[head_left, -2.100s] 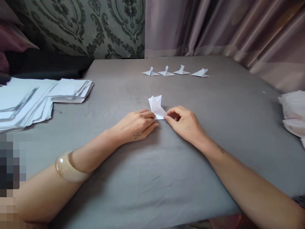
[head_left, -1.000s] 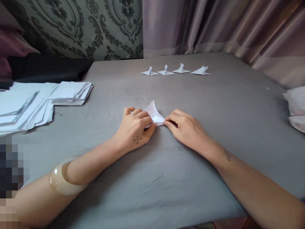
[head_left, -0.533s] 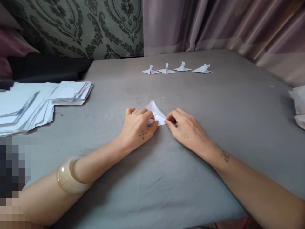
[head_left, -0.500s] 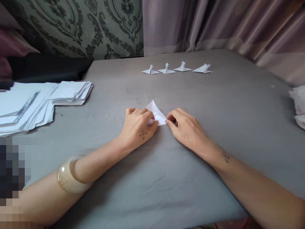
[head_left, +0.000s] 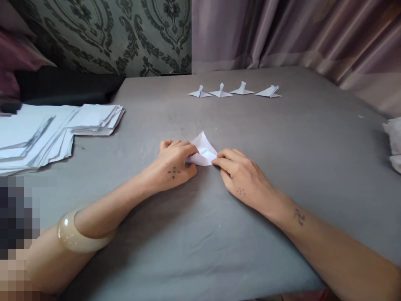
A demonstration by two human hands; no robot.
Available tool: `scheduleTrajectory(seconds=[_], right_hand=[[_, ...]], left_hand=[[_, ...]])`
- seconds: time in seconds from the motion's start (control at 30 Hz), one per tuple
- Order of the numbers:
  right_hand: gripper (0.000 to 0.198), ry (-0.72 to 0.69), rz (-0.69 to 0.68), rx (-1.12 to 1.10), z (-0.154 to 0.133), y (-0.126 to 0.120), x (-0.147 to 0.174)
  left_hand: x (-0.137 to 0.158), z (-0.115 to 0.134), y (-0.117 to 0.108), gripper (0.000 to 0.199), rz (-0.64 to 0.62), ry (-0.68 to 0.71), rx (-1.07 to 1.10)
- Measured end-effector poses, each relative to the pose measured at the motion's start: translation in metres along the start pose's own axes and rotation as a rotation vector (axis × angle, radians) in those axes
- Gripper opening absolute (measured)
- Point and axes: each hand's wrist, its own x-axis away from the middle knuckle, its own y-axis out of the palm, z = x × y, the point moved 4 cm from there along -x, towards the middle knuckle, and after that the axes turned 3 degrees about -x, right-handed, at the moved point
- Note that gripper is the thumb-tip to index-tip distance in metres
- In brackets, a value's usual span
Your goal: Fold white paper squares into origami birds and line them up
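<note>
Nearest, in front of and well to the left of the folded white paper [head_left: 205,154], a pale, glossy bangle [head_left: 70,237] circles the left forearm. A grey cloth [head_left: 200,251] spreads beneath the paper and on every side of it. At the paper's right corner, the right hand [head_left: 243,177] lays its loosely bent fingertips, thumb lower and apart from them; whether it grips the corner I cannot tell. At the paper's left side, the left hand [head_left: 178,165] is mostly curled and has hold of that edge, forefinger over it. The paper itself sits between both hands, creased, one point standing up on its far side. Well left of it and a little beyond lie stacks of white sheets [head_left: 40,136]; well right, a whitish bundle [head_left: 394,142] is cut off by the view. Past the paper, four folded paper figures [head_left: 242,89] stand in a row, backed by a patterned wall [head_left: 147,37] and mauve curtains [head_left: 232,33].
</note>
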Motion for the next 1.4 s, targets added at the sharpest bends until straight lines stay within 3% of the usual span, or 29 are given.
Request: scheduleTrajectory(seconds=[0.1,0.2,0.3,0.37,0.47,0.57,0.73,0.9,1.07,1.2,1.4], right_hand=[[0.034,0.009,-0.014,0.007,0.000,0.000,0.000],[0.035,0.012,-0.045,0.024,0.000,0.001,0.000],[0.035,0.009,-0.062,0.041,0.001,0.001,0.000],[0.034,0.009,-0.062,0.036,0.001,0.001,-0.001],[0.034,0.014,-0.066,0.016,0.001,0.000,-0.001],[0.035,0.020,-0.087,-0.029,0.002,-0.003,-0.002],[0.037,0.087,-0.113,-0.200,0.015,-0.014,-0.006],[0.031,0.209,-0.110,-0.287,0.035,-0.025,-0.010],[0.029,0.297,-0.138,-0.325,0.047,-0.025,-0.011],[0.027,0.390,-0.115,-0.307,0.049,-0.022,-0.010],[0.016,0.379,0.044,-0.247,0.040,-0.012,-0.011]], left_hand=[[0.000,0.001,0.001,0.017,0.045,0.074,-0.053],[0.002,0.005,-0.001,0.023,0.263,0.171,-0.158],[0.006,0.007,-0.005,0.034,0.507,0.181,-0.272],[0.007,0.008,-0.004,0.033,0.554,0.190,-0.300],[0.005,0.010,0.004,0.021,0.420,0.294,-0.277],[0.003,0.011,0.013,0.024,0.271,0.396,-0.202],[0.003,0.012,0.015,0.028,0.195,0.459,-0.134],[0.005,0.014,0.014,0.030,0.112,0.497,-0.231],[0.008,0.019,0.013,0.036,0.044,0.541,-0.405],[0.005,0.019,0.015,0.040,0.002,0.551,-0.427],[0.002,0.015,0.020,0.042,0.093,0.521,-0.311]])
